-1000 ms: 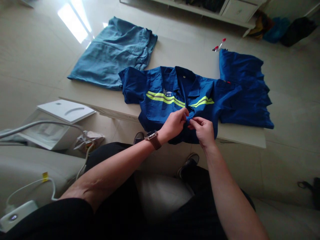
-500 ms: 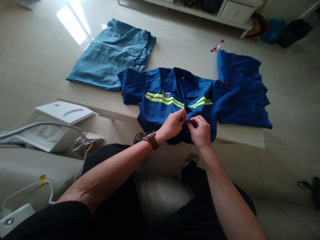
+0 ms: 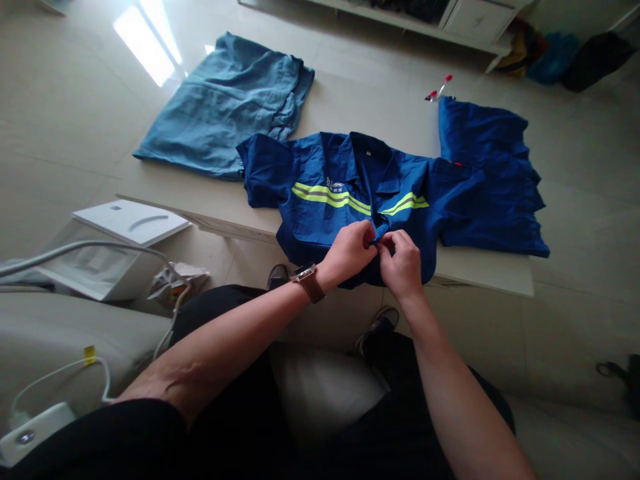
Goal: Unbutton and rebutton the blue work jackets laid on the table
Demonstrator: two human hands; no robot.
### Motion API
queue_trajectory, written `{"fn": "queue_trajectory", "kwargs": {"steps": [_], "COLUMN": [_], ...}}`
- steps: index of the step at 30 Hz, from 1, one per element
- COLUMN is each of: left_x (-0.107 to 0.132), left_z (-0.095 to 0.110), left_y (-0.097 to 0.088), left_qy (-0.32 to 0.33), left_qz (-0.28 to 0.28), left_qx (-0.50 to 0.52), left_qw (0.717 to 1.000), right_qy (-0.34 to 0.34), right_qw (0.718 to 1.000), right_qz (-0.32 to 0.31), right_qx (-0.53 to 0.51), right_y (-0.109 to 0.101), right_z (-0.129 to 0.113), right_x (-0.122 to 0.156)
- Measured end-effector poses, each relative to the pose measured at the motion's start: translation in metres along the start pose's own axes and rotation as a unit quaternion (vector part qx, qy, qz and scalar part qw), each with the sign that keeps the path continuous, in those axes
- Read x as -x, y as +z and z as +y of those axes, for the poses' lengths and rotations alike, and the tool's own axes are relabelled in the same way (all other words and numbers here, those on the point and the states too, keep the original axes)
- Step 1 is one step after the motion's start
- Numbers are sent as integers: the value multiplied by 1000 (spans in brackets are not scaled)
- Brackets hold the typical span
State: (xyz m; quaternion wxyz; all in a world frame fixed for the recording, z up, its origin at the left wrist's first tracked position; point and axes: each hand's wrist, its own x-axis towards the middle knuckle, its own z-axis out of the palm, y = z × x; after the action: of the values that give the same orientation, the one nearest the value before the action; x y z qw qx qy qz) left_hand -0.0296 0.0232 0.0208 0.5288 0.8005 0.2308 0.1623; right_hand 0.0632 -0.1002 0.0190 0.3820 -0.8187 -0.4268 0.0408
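A blue work shirt (image 3: 315,223) with yellow-green reflective stripes lies front side up across the table, its lower part hanging over the near edge. My left hand (image 3: 353,247), with a brown-strapped watch on its wrist, pinches the shirt's front opening just below the stripe. Close beside it, my right hand (image 3: 401,263) grips the same front edge between thumb and fingers. The fingertips nearly meet; whether a button is between them is too small to make out. The collar lies spread at the top.
Folded teal clothing (image 3: 225,110) lies at the table's left, more blue clothing (image 3: 490,180) at its right. A clear, red-tipped item (image 3: 440,90) stands behind that. The white table (image 3: 500,270) has its edge before my knees. A white-lidded box (image 3: 131,223) and a hose (image 3: 100,244) are at left.
My left hand has shifted slightly right and down, closer to my right hand at the shirt front. The whole view has moved a little; the clothes lie as before.
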Motion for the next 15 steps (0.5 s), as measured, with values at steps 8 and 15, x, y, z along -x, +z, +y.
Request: {"fn": "queue_trajectory", "kwargs": {"steps": [8,15], "left_x": [7,3], "left_z": [8,4], "left_y": [-3,-1], "left_qy": [-43,-59], "left_qz": [-19,-7], "left_qx": [-101,-42], "left_qw": [994,997], "right_qy": [-1,-13], "right_qw": [1000,999], "right_qz": [26,32], "right_qx": [16,24], "right_y": [5,7], "right_z": [-2,-6], "right_x": [-1,-1]}}
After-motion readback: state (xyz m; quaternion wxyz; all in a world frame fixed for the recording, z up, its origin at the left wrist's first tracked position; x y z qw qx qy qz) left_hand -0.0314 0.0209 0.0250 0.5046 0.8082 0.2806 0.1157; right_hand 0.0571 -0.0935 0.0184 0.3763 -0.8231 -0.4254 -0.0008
